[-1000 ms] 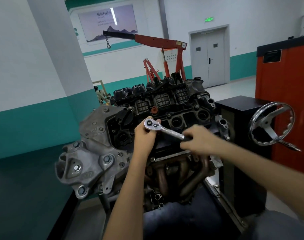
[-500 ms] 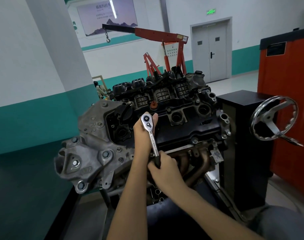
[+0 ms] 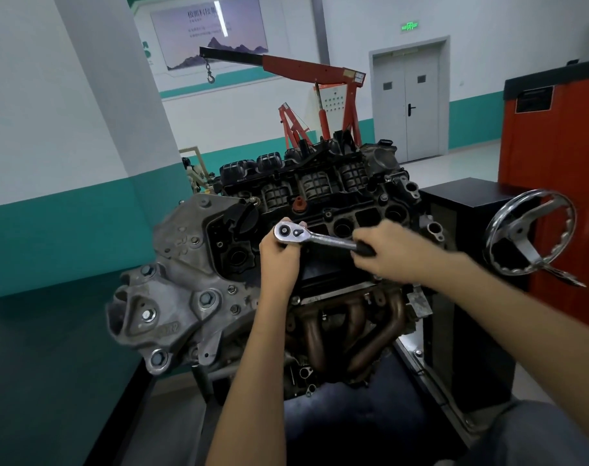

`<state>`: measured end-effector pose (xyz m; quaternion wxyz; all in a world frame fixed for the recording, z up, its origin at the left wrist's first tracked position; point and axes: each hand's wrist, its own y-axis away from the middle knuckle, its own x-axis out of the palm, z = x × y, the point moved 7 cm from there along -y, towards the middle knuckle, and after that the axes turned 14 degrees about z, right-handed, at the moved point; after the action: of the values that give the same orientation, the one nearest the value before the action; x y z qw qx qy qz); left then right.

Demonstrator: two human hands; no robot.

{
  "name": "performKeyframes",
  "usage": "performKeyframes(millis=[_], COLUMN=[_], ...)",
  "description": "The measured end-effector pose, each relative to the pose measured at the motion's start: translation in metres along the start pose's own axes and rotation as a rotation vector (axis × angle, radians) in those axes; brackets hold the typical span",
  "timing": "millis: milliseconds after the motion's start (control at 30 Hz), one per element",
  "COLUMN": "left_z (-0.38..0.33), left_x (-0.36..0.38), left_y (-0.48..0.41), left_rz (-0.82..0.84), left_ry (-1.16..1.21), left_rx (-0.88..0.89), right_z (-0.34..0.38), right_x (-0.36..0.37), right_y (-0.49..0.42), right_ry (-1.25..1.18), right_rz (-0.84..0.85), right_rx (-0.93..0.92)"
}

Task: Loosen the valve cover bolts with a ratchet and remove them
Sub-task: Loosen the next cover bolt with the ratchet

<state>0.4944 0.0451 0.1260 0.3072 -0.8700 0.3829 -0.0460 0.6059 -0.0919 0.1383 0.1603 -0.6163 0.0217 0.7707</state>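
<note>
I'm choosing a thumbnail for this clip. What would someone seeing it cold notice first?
A bare engine fills the centre. Over its black valve cover, two hands work a chrome ratchet: the left hand cups the head and the right hand grips the handle. A red engine hoist stands behind, and a chrome handwheel sits at the right.
</note>
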Motion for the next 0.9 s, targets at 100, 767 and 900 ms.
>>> performKeyframes(millis=[100, 767, 900], left_z=[0.0, 0.005, 0.004], left_x=[0.006, -0.006, -0.001], left_y=[0.0, 0.001, 0.001], left_rz=[-0.036, -0.073, -0.096], left_ry=[0.005, 0.012, 0.013], left_rx=[-0.007, -0.042, -0.019], right_z=[0.027, 0.006, 0.031], right_x=[0.062, -0.007, 0.055], right_y=[0.024, -0.004, 0.024], right_ry=[-0.459, 0.133, -0.391], right_rz=[-0.132, 0.023, -0.132], right_rx=[0.048, -0.075, 0.012])
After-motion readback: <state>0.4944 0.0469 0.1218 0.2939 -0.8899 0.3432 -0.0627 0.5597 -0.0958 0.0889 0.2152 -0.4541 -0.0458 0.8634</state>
